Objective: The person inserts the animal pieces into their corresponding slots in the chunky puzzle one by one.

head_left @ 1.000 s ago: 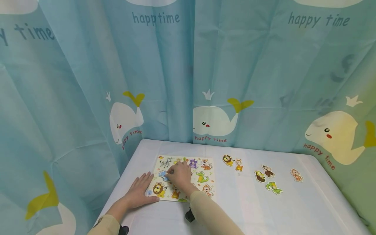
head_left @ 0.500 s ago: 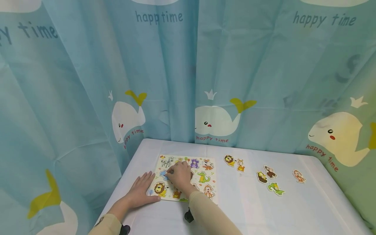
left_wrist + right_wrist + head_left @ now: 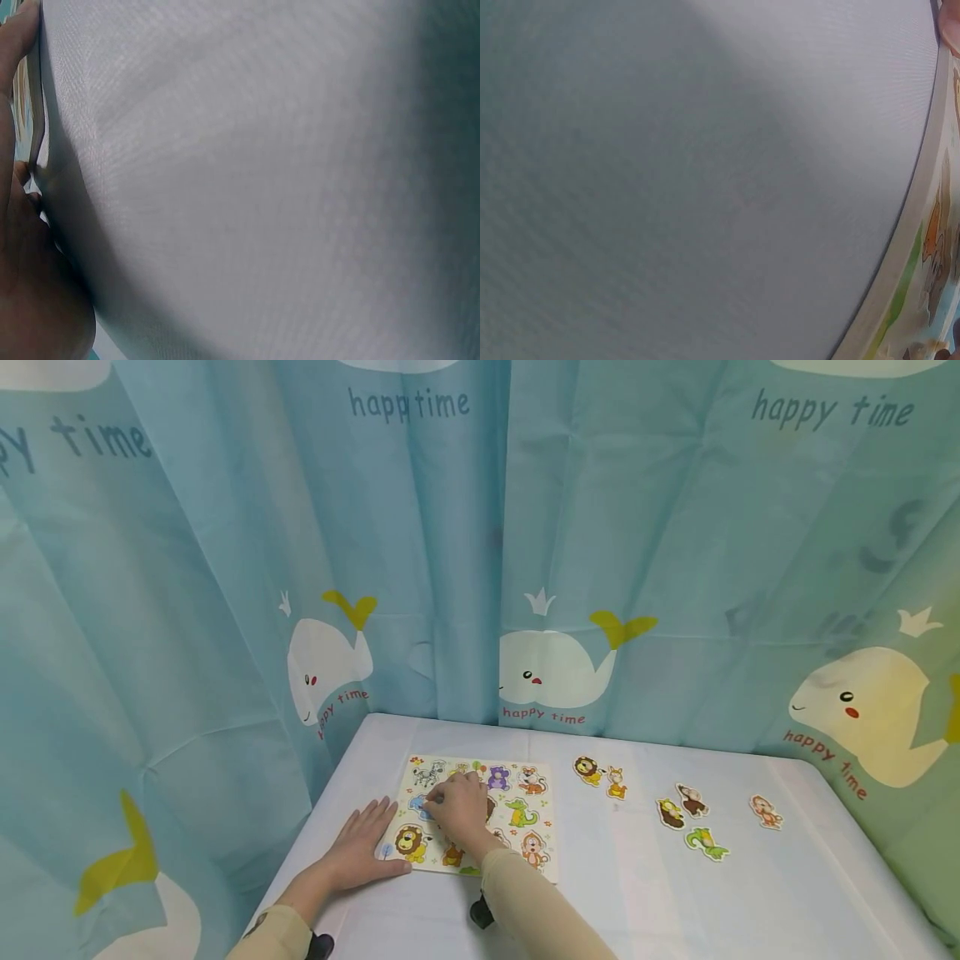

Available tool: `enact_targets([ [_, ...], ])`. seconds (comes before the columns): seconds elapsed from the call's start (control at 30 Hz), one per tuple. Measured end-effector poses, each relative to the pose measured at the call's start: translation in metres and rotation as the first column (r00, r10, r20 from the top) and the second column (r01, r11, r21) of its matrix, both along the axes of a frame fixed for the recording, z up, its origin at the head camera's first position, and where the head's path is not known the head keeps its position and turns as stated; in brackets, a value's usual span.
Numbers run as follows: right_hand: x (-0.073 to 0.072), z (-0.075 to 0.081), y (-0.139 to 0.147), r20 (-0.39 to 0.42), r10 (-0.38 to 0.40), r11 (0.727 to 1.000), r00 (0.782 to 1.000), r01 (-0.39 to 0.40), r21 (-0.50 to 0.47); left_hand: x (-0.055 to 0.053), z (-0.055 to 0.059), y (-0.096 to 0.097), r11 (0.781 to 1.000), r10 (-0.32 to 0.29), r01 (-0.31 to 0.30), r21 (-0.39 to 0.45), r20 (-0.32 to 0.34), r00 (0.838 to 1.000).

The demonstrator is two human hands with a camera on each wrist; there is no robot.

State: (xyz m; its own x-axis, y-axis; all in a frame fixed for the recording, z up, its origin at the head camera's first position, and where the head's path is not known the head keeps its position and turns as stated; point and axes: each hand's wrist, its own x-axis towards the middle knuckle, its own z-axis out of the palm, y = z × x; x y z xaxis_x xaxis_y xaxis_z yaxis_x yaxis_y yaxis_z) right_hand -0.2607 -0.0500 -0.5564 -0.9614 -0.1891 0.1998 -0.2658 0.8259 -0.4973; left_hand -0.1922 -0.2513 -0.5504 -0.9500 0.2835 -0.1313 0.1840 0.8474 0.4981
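An animal puzzle board (image 3: 477, 757) lies flat on the white table in the head view. My right hand (image 3: 463, 810) is over the board's middle, thumb and fingertips pinching a blue elephant puzzle piece (image 3: 419, 807) at its left side. The hand hides part of that piece and several neighbouring pictures. My left hand (image 3: 358, 847) rests flat with spread fingers at the board's left edge, thumb touching the near left corner. In the left wrist view, part of the left hand (image 3: 37, 277) shows beside the cloth. The right wrist view catches mostly cloth and the board's edge (image 3: 900, 262).
Right of the board lie loose pieces: a lion (image 3: 588, 770), a kangaroo (image 3: 617, 783), a monkey (image 3: 766, 812), a crocodile (image 3: 707, 843), and two brown pieces, one with yellow (image 3: 671, 813) and a darker one (image 3: 692, 800). A blue whale-print curtain (image 3: 450, 568) stands behind the table.
The elephant piece, shifted and slightly raised a second ago, now sits lower against the board under my right fingertips. The left hand stays put. The head view has shifted slightly.
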Motion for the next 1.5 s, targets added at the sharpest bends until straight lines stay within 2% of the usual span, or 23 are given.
enact_targets([
  [0.63,0.001,0.0014,0.0013,0.003,-0.024,1.0,1.0,0.024,0.004,0.001,0.0023,0.0039,1.0,0.002,-0.002,-0.007,-0.009,1.0],
  [0.87,0.0027,0.0024,0.0009,0.028,-0.032,0.999,0.999,0.032,-0.003,-0.0001,0.0016,0.004,1.0,0.0,0.0,-0.013,-0.009,1.0],
  [1.37,0.0028,0.0058,0.0047,0.051,0.025,0.997,0.998,-0.029,0.072,0.0001,-0.0011,0.0021,1.0,0.004,-0.004,-0.004,-0.021,1.0],
  [1.5,0.0025,0.0078,0.0092,0.05,0.038,0.999,0.998,-0.039,0.013,0.0005,0.0011,0.0017,1.0,0.001,-0.001,-0.008,-0.012,1.0],
])
